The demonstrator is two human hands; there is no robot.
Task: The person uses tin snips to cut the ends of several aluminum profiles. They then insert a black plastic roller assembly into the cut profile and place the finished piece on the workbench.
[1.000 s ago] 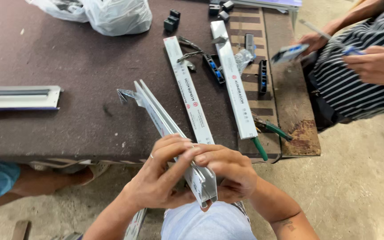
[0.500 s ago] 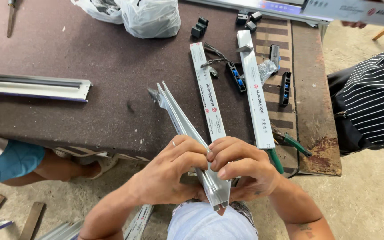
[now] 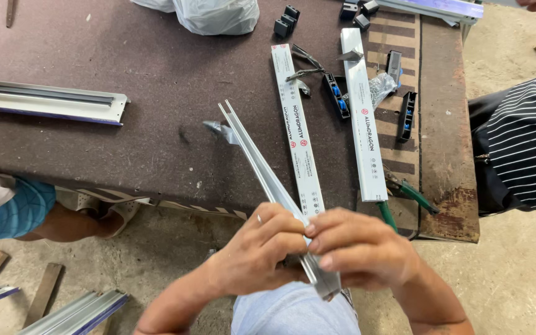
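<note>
Both my hands grip the near end of a long thin aluminium channel (image 3: 257, 160) that slants up and left over the dark brown table (image 3: 125, 56). My left hand (image 3: 260, 253), with a ring on one finger, pinches it from the left. My right hand (image 3: 361, 249) pinches it from the right, fingertips meeting on the metal. The channel's far end is forked and hovers above a small grey metal piece (image 3: 220, 130) on the table.
Two white-taped aluminium bars (image 3: 298, 133) (image 3: 364, 118) lie on the table, with black plastic parts (image 3: 407, 115), green-handled pliers (image 3: 404, 195), a clear plastic bag (image 3: 215, 13) and another profile (image 3: 48, 102). A person in a striped shirt (image 3: 525, 146) stands right; another person's leg (image 3: 51, 220) is left.
The view has shifted a little, so the table and bars sit further left and lower. My hands stay closed on the channel's near end, its far end still over the table.
</note>
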